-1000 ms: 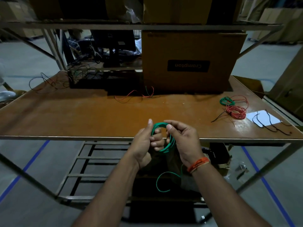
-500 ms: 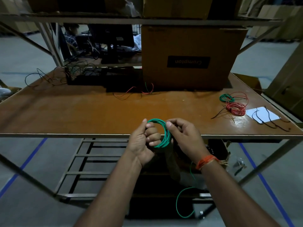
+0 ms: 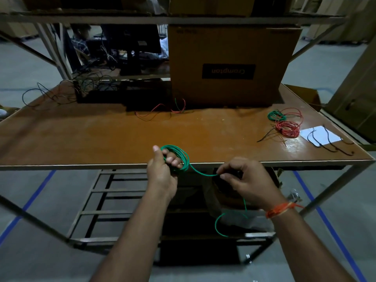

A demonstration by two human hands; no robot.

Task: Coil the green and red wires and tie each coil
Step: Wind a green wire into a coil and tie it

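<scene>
While one small green wire coil (image 3: 275,115) and one red wire coil (image 3: 288,129) already lie on the brown wooden table (image 3: 122,135), the left hand (image 3: 162,171) grips a half-wound thin green wire (image 3: 179,155) at the table's near edge, the right hand (image 3: 248,180) pinches its loose tail, so winding and tying are left

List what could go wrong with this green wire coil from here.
1. The left hand grips the green coil on one side only; the loops could spring apart before tying.
2. The loose tail hangs below the right hand near the table frame and might snag.
</scene>
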